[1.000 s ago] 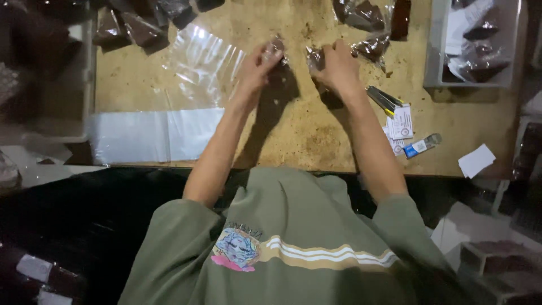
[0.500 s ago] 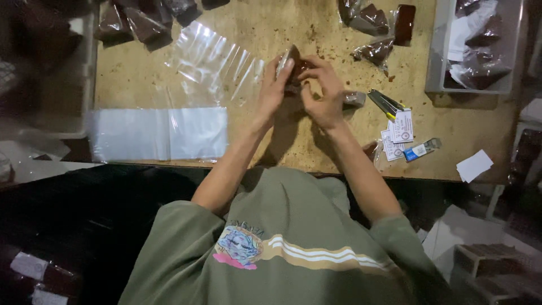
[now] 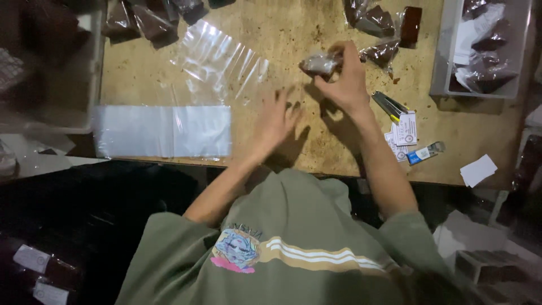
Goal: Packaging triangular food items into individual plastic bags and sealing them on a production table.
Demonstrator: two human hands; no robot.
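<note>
My right hand [image 3: 345, 79] is closed around a small brown lump in a clear wrapper [image 3: 319, 63]. I hold it up a bit over the far side of the desk [image 3: 271, 22], near the other wrapped brown pieces [image 3: 377, 21]. My left hand [image 3: 276, 121] is open, with the fingers spread. It holds nothing. It is low over the desk, just right of the clear plastic bags [image 3: 223, 62] that lie fanned out there. A flat pile of bags [image 3: 164, 131] sits at the near edge of the desk, to the left.

I think I am at the step of bagging one piece. One hand has the piece and the other goes for a bag. The next move needs care: my left hand must pick just one thin bag, not two stuck together, and open its mouth. The bags are slippery and see-through, so that is hard. My right hand must keep its hold and not squash the lump.
</note>
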